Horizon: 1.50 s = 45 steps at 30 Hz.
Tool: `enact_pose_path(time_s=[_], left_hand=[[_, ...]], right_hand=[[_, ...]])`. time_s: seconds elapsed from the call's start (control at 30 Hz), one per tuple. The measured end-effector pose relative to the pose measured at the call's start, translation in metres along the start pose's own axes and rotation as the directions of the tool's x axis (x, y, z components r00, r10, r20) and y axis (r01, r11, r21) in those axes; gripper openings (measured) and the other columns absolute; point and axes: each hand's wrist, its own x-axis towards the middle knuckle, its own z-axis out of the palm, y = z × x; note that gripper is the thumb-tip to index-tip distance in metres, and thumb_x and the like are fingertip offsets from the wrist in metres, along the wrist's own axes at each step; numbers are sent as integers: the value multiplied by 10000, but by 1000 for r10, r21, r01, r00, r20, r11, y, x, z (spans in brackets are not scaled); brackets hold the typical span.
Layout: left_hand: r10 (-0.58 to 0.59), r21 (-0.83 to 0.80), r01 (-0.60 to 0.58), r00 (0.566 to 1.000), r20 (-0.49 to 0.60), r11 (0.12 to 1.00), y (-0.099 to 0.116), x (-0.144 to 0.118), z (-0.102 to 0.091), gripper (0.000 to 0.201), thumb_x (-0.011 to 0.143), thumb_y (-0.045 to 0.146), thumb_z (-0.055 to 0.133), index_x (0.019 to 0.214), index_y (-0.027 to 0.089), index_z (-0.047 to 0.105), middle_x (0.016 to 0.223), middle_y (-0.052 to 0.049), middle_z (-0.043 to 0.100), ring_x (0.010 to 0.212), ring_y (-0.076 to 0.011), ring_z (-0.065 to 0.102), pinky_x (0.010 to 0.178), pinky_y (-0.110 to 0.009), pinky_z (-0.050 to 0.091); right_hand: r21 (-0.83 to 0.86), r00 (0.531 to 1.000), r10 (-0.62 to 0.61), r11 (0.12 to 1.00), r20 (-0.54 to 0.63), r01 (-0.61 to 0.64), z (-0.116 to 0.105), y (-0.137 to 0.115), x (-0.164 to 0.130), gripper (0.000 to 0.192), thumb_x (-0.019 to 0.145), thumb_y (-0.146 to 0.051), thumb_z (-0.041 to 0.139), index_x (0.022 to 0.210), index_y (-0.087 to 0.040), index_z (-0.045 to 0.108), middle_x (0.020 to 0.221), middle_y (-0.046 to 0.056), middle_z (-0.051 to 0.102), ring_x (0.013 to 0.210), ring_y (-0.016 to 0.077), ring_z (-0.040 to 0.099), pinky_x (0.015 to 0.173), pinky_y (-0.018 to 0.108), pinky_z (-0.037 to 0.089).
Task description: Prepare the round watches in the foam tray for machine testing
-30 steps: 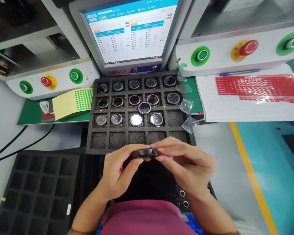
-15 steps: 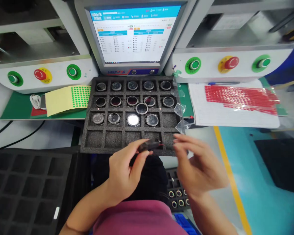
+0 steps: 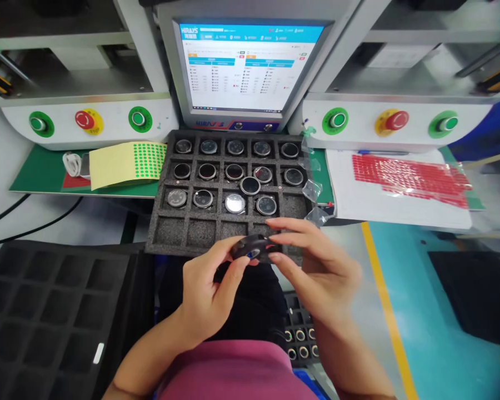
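Note:
In front of the tray, my left hand (image 3: 206,289) pinches a dark round smartwatch body (image 3: 242,246) between thumb and fingers. The watch is seen nearly edge-on, with a blue glint on its lower side. My right hand (image 3: 316,261) has its thumb and fingertips closed around the right end of the same watch, where a small reddish spot shows. Beyond both hands lies a dark foam tray (image 3: 160,214) with round watches in many of its pockets. One loose watch (image 3: 250,185) rests across the dividers, over the pockets' edges.
Behind the tray stands a monitor (image 3: 250,72), flanked by machines with green buttons and red stop buttons (image 3: 397,120). Green dot stickers (image 3: 150,161) lie left, red strips (image 3: 408,175) right. Clear plastic pieces (image 3: 312,191) hang at the tray's right edge. More foam trays (image 3: 45,311) are stacked lower left.
My right hand has moved left and in to the watch, from apart to touching it. The watch has tilted slightly in my left hand. The whole view has shifted a little.

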Motion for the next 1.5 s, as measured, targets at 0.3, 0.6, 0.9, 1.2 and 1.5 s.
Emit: enact_pose_path(time_s=[0.3,0.6,0.9,1.2,1.5], left_hand=[[27,17,-27,1000,3,999,0,-3,2,195,967,162,554,1124,193,665,948,-18,790,826,-137,763,776,-194,588],[-347,-281,283,914,-212,917,-17,11,-2,218,926,357,639,919,145,691,774,-37,775,688,-183,763,672,-252,626],[-429,-572,414,896,116,709,-16,15,4,249,856,351,724,924,145,602,984,-113,782,664,-140,737,652,-234,611],[-408,-633,468,877,252,616,-12,14,12,413,929,516,568,943,123,697,911,-122,772,721,-207,734,668,-315,610],[-394,-612,439,893,217,658,-10,5,6,598,872,717,523,945,146,688,846,-95,746,774,-240,732,665,-324,602]], right_hand=[[-235,978,-206,953,-46,190,5,-9,-4,187,817,-45,710,887,-216,685,955,17,746,880,179,712,1018,464,529],[-406,880,64,870,-471,-281,-69,65,-7,274,792,-352,772,999,-217,654,1039,56,738,1002,230,698,993,495,522],[-189,837,283,893,-467,-408,-79,84,15,473,631,-381,854,1018,-215,638,655,-23,683,587,163,658,678,341,567],[363,938,345,880,-44,-307,-5,-18,14,416,730,-111,777,1085,-257,616,673,-69,661,575,114,631,555,238,570],[362,920,387,849,69,-384,21,-13,17,397,746,-106,757,1065,-245,567,689,-78,670,500,94,600,454,200,571]])
